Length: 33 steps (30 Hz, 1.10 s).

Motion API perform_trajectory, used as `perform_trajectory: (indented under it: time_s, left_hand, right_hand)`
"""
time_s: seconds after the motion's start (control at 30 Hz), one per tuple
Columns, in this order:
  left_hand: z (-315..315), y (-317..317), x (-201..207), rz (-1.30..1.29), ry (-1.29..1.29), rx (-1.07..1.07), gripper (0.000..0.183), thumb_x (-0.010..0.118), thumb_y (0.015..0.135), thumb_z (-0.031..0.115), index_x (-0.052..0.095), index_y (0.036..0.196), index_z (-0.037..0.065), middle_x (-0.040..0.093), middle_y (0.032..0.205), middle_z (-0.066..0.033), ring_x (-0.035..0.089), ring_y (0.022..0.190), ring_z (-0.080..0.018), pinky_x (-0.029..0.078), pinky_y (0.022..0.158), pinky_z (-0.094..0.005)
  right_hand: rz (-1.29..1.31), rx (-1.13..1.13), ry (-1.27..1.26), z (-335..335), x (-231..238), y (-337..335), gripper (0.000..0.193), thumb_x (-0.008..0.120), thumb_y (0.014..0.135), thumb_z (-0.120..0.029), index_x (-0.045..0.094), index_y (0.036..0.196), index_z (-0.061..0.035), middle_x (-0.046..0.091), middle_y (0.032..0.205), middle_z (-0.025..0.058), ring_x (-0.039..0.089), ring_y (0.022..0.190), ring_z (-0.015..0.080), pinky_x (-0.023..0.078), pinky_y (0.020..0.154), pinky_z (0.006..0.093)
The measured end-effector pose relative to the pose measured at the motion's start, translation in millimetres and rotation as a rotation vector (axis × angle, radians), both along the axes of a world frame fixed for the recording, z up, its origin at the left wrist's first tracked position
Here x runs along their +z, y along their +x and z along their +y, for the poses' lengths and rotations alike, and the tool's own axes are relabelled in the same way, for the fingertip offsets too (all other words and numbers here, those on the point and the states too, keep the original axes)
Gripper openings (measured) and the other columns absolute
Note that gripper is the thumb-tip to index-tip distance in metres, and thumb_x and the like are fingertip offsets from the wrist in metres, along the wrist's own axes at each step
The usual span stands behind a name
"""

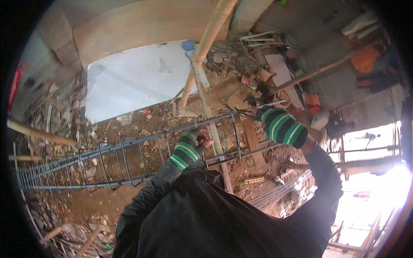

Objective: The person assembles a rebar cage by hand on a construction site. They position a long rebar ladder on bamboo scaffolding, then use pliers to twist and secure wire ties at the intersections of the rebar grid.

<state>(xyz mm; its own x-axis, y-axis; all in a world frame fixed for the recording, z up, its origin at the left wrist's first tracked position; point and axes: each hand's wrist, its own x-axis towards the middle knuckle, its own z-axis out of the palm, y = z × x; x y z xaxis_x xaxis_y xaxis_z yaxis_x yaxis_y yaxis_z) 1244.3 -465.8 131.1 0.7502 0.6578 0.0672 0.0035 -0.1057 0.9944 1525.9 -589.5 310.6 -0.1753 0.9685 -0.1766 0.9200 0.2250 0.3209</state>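
Observation:
A long cage of steel reinforcing bars (pixel 124 144) with square stirrups runs across in front of me, from far left to right. My right hand (pixel 282 125), in a green and black striped glove with pale bands, is closed round the handles of dark pincers (pixel 246 112). Their jaws meet the upper bar beside a stirrup. Close to the middle of the cage is my left hand (pixel 192 146), in a matching glove with bare fingertips. Its thumb and fingers are bent but apart, and I see nothing between them.
A bamboo pole (pixel 211 36) rises beyond the cage, near a slanting wooden strip (pixel 210 124). A large white sheet (pixel 129 79) leans at the back. Rubble and scraps cover the dirt floor. Loose bars (pixel 275 195) and a yellow level-like piece (pixel 254 180) lie at right.

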Motion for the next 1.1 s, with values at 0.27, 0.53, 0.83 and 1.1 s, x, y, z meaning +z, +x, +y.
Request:
perform_trajectory:
  time_s: [0.27,0.53,0.83,1.1]
  left_hand:
    - [-45,80,-52,-0.013,-0.709,-0.095,0.055,0.077,0.086,0.011,0.053,0.135,0.006,0.07,0.102,-0.0065,0.066,0.089,-0.0135,0.055,0.072,-0.0262]
    - [-47,159,-99,-0.124,-1.076,0.106,0.074,0.08,0.079,0.003,0.038,0.141,0.003,0.062,0.122,-0.0149,0.066,0.105,-0.0249,0.059,0.087,-0.0354]
    - [-72,201,-104,-0.517,-1.159,0.4,0.051,0.078,0.077,-0.005,0.051,0.12,0.002,0.059,0.117,-0.0129,0.063,0.102,-0.0252,0.06,0.087,-0.0398]
    - [-73,197,-99,-0.611,-1.183,0.383,0.037,0.076,0.078,-0.009,0.06,0.109,0.003,0.068,0.101,-0.0096,0.067,0.092,-0.0208,0.059,0.082,-0.0348]
  right_hand:
    - [-0.374,0.212,-0.205,111,-28,44,0.018,0.062,0.085,-0.02,0.07,0.098,-0.0112,0.067,0.095,0.0148,0.064,0.088,0.0329,0.046,0.087,0.0486]
    - [-0.492,0.378,-0.248,134,-49,51,0.018,0.056,0.087,-0.02,0.072,0.084,-0.0129,0.066,0.083,0.0123,0.062,0.083,0.0316,0.043,0.09,0.0519]
    - [-0.46,0.403,-0.304,140,-60,48,0.017,0.056,0.086,-0.022,0.071,0.088,-0.0141,0.064,0.083,0.0092,0.061,0.082,0.0285,0.043,0.076,0.0432]
    - [-0.486,0.385,-0.37,150,-51,37,0.02,0.054,0.088,-0.021,0.07,0.097,-0.0119,0.065,0.09,0.0096,0.06,0.089,0.0279,0.043,0.074,0.0426]
